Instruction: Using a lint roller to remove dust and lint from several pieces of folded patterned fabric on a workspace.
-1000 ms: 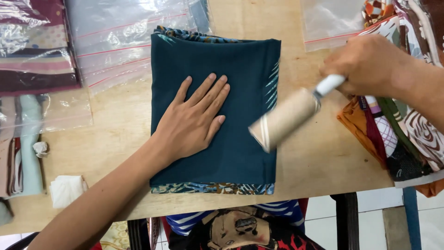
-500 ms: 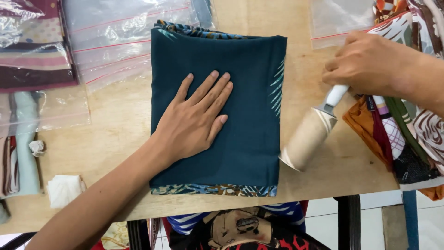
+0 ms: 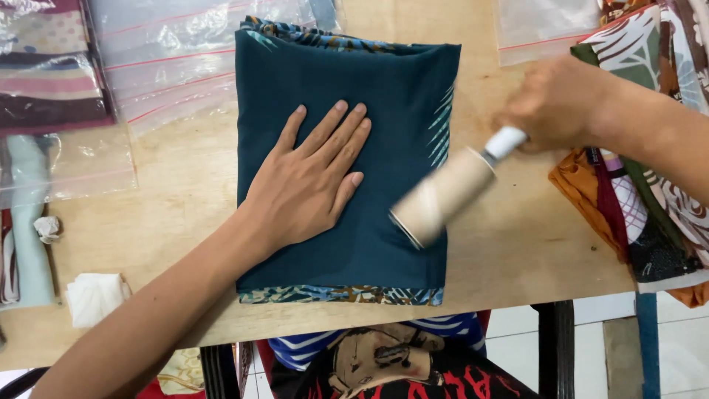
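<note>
Left hand [image 3: 314, 181] lies flat and open on the folded teal cloth [image 3: 399, 96] at the table's [image 3: 177, 222] middle, while right hand [image 3: 557, 103] grips the lint roller [image 3: 443, 196], angled over the cloth's right edge.

Folded cloth [image 3: 391, 89] mid-table [image 3: 185, 199], plastic bags [image 3: 170, 66] left, fabric pile [image 3: 650, 207] right

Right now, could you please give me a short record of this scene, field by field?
Surface: wooden table
Main item: folded teal cloth with patterned edges, lying flat
Left hand: palm down, pressing the cloth
Right hand: holds a lint roller by its white handle, roll over the cloth's right edge
Left side: clear zip bags
Right side: pile of patterned fabrics
</note>
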